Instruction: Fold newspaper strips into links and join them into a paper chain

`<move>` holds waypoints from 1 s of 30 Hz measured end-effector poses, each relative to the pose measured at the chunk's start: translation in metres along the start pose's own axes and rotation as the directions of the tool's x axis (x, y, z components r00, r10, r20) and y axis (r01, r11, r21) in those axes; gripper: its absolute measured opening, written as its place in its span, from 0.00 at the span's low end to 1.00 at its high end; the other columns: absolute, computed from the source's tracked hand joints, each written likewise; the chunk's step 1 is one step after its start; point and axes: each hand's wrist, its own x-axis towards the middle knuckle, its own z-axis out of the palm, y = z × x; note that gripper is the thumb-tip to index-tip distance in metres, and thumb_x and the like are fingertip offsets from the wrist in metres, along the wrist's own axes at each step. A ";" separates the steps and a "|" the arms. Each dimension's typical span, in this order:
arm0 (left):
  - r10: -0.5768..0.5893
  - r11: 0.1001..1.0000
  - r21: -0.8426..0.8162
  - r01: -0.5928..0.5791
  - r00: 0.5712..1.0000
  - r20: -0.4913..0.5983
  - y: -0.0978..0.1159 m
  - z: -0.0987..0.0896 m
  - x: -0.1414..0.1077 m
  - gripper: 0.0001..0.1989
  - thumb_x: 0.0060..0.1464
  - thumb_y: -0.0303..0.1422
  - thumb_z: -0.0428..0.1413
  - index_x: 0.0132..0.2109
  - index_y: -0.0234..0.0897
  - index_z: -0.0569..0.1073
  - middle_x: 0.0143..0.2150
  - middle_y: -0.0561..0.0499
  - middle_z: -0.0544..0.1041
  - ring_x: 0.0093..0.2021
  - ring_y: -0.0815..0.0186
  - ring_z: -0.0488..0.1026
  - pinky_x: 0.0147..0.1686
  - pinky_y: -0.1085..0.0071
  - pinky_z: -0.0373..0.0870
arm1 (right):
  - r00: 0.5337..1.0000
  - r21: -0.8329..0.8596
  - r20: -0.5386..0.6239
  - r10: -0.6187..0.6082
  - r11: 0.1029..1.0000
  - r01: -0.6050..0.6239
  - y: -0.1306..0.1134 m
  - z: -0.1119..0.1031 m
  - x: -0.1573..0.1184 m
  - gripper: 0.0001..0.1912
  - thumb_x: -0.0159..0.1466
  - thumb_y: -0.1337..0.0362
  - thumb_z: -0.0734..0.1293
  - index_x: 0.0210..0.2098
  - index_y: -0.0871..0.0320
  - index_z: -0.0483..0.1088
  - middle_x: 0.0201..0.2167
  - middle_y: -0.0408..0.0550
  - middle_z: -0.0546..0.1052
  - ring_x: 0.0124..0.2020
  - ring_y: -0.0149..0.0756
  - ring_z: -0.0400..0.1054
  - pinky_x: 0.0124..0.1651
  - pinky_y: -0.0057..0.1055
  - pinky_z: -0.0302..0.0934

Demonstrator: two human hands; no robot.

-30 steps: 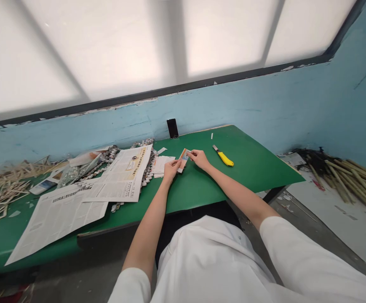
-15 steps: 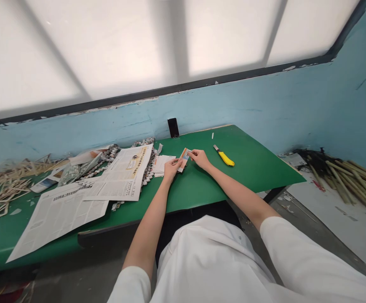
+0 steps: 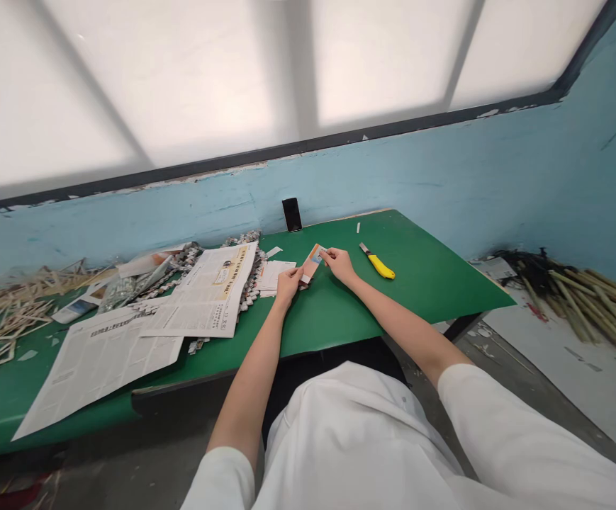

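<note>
A small printed paper piece with orange and blue on it (image 3: 312,263) is held between my two hands above the green table (image 3: 350,312). My left hand (image 3: 288,285) pinches its lower left end. At its upper right end, the fingers of my right hand (image 3: 338,264) are closed on it. Left of my left hand lies a stack of white paper pieces (image 3: 273,275). A yellow-handled knife (image 3: 380,266) rests on the table to the right of my right hand, its blade toward the wall.
A black phone (image 3: 291,214) leans on the wall. Newspaper sheets (image 3: 206,297) cover folded paper chains, with a plastic bag (image 3: 132,289) and wooden strips (image 3: 10,326) farther left. Bamboo sticks (image 3: 595,304) lie beyond the table's right end.
The paper piece shows more of its orange-pink face and is turned differently between my hands. My right hand has shifted very slightly. A white scrap behind the stack lies at another angle.
</note>
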 end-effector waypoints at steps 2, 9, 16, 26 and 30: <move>-0.001 1.000 0.005 0.001 1.000 0.005 -0.001 -0.001 0.001 0.24 0.51 0.49 0.66 0.43 0.31 0.81 0.29 0.47 0.81 0.25 0.62 0.76 0.28 0.66 0.74 | 1.000 -0.007 -0.008 -0.006 1.000 0.006 -0.001 0.000 -0.001 0.28 0.64 0.38 0.65 0.22 0.54 0.64 0.19 0.44 0.69 0.21 0.34 0.58 0.29 0.34 0.55; -0.001 1.000 0.009 0.001 1.000 0.001 -0.003 0.000 0.002 0.22 0.53 0.49 0.64 0.40 0.31 0.80 0.28 0.47 0.80 0.25 0.62 0.76 0.30 0.66 0.74 | 1.000 0.006 -0.013 -0.009 1.000 0.009 -0.005 0.000 -0.003 0.28 0.64 0.37 0.65 0.23 0.54 0.64 0.19 0.45 0.69 0.21 0.34 0.58 0.27 0.34 0.55; 0.033 0.999 0.005 -0.033 0.998 0.046 0.000 0.002 -0.002 0.23 0.53 0.50 0.64 0.42 0.32 0.80 0.28 0.49 0.80 0.24 0.65 0.74 0.28 0.69 0.73 | 0.999 0.200 0.017 0.032 0.979 -0.035 -0.001 0.010 -0.003 0.27 0.58 0.38 0.71 0.29 0.58 0.73 0.23 0.47 0.73 0.26 0.37 0.65 0.30 0.34 0.60; 0.030 1.000 -0.005 -0.029 0.986 0.162 -0.002 0.003 -0.004 0.23 0.50 0.48 0.67 0.42 0.31 0.82 0.32 0.47 0.82 0.33 0.60 0.79 0.38 0.64 0.77 | 0.977 0.342 0.117 0.176 0.917 -0.206 0.007 0.019 -0.004 0.25 0.45 0.46 0.82 0.28 0.60 0.75 0.28 0.48 0.79 0.30 0.38 0.70 0.35 0.34 0.65; -0.007 1.000 0.005 0.006 0.987 0.161 -0.001 0.003 -0.004 0.18 0.52 0.44 0.67 0.40 0.31 0.82 0.29 0.47 0.82 0.31 0.60 0.79 0.38 0.64 0.78 | 0.980 0.347 0.021 0.198 0.918 -0.193 0.010 0.008 0.005 0.25 0.47 0.43 0.80 0.27 0.60 0.77 0.25 0.47 0.77 0.28 0.37 0.67 0.33 0.34 0.62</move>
